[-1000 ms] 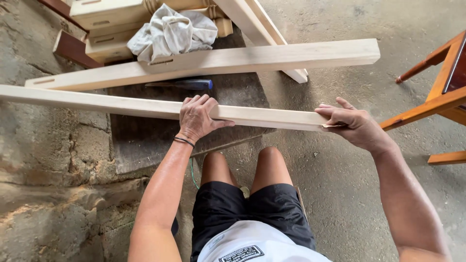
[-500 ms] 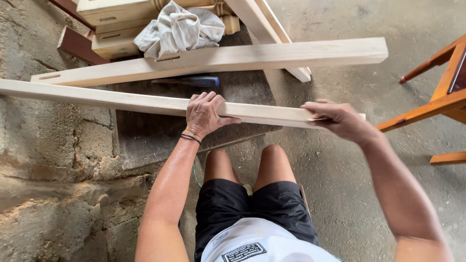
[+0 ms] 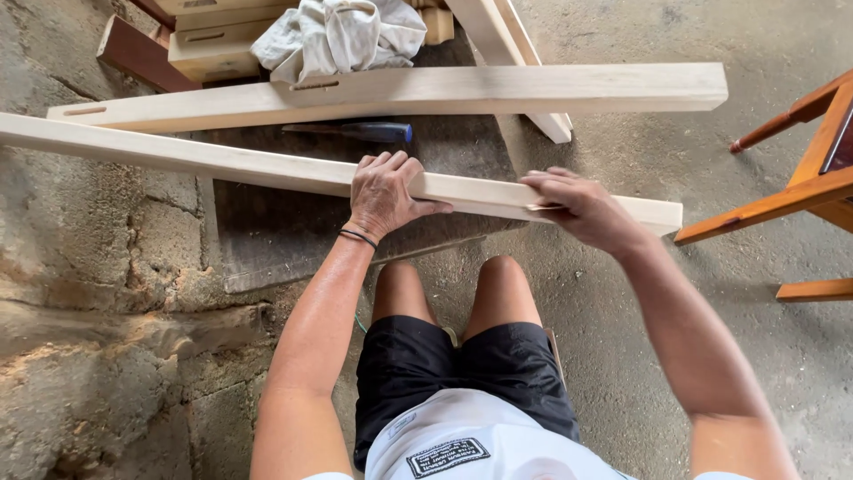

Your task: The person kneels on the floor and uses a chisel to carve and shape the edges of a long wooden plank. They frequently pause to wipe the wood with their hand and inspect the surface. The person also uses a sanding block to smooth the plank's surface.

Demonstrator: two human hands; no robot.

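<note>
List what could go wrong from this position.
The slat runs far out past the left hand, so it may tip or swing. The right hand rubs near the end and edge, so splinters are possible. The chisel lies just beyond the slat, where fingers could meet it.

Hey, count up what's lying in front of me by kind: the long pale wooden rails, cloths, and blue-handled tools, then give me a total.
Long pale wooden rails: 2, the near rail under the left hand and right hand, and the far rail
Cloths: 1, pale cloth
Blue-handled tools: 1, blue-handled tool
Total: 4
</note>
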